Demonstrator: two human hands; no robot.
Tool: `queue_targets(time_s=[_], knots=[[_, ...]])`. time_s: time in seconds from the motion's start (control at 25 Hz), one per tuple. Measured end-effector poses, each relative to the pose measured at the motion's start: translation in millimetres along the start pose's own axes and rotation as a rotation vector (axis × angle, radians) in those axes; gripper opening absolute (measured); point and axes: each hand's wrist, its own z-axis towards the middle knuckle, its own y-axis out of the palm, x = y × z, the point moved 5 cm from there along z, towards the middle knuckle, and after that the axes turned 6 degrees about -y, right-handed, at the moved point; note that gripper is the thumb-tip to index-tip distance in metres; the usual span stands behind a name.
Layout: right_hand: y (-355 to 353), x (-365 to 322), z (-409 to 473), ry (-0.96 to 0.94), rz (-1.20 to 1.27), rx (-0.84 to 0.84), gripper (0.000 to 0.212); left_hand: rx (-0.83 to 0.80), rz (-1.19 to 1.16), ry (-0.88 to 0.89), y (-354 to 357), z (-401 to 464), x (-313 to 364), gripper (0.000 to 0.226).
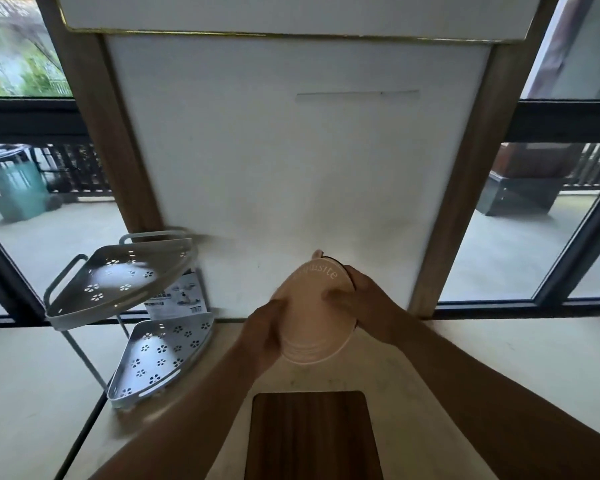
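A pale pink round container [314,317] with white lettering on its lid hangs tilted above the counter, in front of a white wall panel. My left hand [262,336] grips its left side, fingers curled round the edge. My right hand [359,306] holds the right side, with the thumb pressed on the lid and the fingers behind the dark rim. A small knob or spout shows at the container's top edge.
A grey two-tier corner rack [125,285] with flower-shaped holes stands at the left on the pale counter [499,358], a printed card behind it. A dark wooden board [310,438] lies near the front edge. Windows flank the white panel [291,168].
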Motion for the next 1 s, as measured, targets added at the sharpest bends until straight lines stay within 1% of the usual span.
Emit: queue_targets(time_s=[0.12, 0.2, 0.28, 0.4, 0.52, 0.64, 0.72, 0.76, 0.84, 0.92, 1.0], knots=[[-0.8, 13.8, 6.3, 0.03, -0.036, 0.099, 0.035, 0.065, 0.025, 0.033, -4.2, 6.7, -5.3, 0.041], [-2.7, 23.4, 10.1, 0.048, -0.059, 0.122, 0.031, 0.106, 0.063, 0.048, -10.6, 9.8, -6.0, 0.038], [-5.3, 34.7, 13.5, 0.05, -0.082, 0.135, 0.021, 0.151, 0.127, 0.051, -20.4, 16.0, -6.7, 0.037], [-9.3, 52.7, 19.8, 0.076, -0.169, 0.179, 0.01, 0.14, 0.235, 0.032, -27.2, 25.2, -6.2, 0.031], [-14.3, 69.9, 31.9, 0.144, -0.233, 0.22, 0.02, 0.241, 0.407, 0.008, -32.7, 33.9, 1.2, 0.021], [-17.2, 83.8, 47.5, 0.229, -0.298, 0.194, 0.019, 0.329, 0.535, -0.004, -38.2, 57.2, 9.5, 0.024], [-20.0, 90.2, 59.2, 0.254, -0.324, 0.168, 0.029, 0.341, 0.552, 0.01, -40.4, 75.2, 14.5, 0.028], [-22.0, 92.5, 66.1, 0.261, -0.337, 0.154, 0.035, 0.336, 0.545, 0.016, -40.9, 84.5, 17.2, 0.027], [-26.1, 94.2, 80.3, 0.247, -0.38, 0.122, 0.036, 0.343, 0.571, 0.032, -41.9, 101.2, 24.6, 0.022], [-31.6, 97.6, 97.3, 0.206, -0.443, 0.107, 0.032, 0.388, 0.681, 0.055, -45.1, 121.8, 34.3, 0.021], [-37.7, 104.5, 114.7, 0.15, -0.49, 0.115, 0.033, 0.425, 0.812, 0.098, -47.9, 140.7, 45.8, 0.022]])
